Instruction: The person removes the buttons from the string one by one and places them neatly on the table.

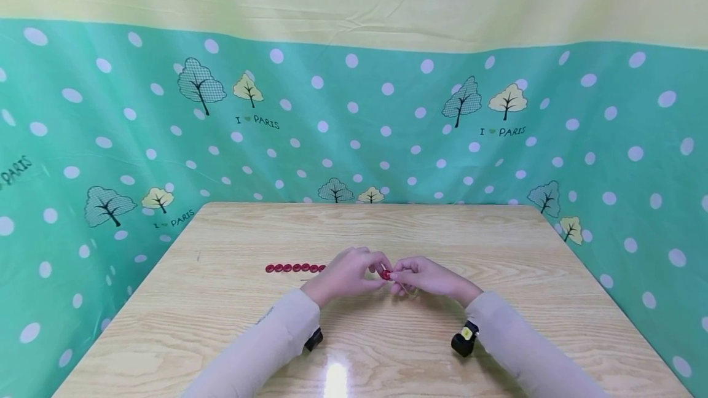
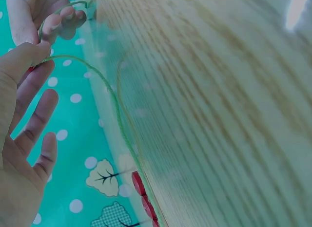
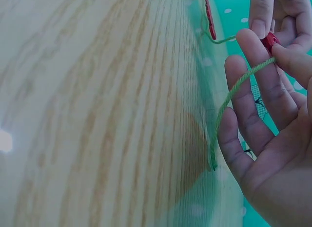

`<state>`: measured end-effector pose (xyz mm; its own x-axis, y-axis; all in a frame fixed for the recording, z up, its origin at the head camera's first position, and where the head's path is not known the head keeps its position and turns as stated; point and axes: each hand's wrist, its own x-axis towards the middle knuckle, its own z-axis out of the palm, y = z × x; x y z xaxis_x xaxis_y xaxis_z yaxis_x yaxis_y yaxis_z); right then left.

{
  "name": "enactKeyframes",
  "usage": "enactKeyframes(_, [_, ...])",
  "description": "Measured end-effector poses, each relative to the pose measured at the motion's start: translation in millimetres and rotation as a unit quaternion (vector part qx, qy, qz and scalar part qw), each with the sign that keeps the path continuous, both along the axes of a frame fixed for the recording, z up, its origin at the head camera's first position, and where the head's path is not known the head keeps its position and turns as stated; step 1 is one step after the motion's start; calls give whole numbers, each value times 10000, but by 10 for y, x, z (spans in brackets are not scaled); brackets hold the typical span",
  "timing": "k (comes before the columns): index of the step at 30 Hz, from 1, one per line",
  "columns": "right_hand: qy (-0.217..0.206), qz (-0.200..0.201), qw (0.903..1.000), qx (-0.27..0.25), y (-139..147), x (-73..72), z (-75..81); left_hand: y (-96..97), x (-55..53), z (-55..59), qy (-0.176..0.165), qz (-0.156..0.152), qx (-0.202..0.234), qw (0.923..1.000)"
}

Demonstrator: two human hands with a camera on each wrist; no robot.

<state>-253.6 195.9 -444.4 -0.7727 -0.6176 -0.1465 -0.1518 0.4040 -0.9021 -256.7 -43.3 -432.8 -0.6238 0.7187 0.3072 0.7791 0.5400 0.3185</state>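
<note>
In the head view, both hands meet over the middle of the table. My left hand pinches a red button between thumb and index finger. My right hand faces it from the right, thumb and index finger closed on a green cord beside the button. In the right wrist view, one end of the cord hangs free below the right fingers. From the left hand, the cord curves down to a row of red buttons on the table. Whether it runs through them I cannot tell.
The light wooden table has its far edge against a green dotted curtain. Dark wrist cameras sit under both forearms, the right one close above the tabletop. A bright reflection shows near the front.
</note>
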Motion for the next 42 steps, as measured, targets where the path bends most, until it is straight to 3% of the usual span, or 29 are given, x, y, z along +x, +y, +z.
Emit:
enactKeyframes(13, [-65, 4, 9998, -205, 7, 26, 11, -28, -1, 39, -130, 135, 19, 9998])
enactKeyframes(27, [-28, 26, 9998, -193, 37, 16, 11, -77, 4, 58, -195, 28, 281, 9994])
enactKeyframes(42, [95, 47, 9998, -149, 73, 32, 19, -146, -11, 63, -303, 174, 157, 9993])
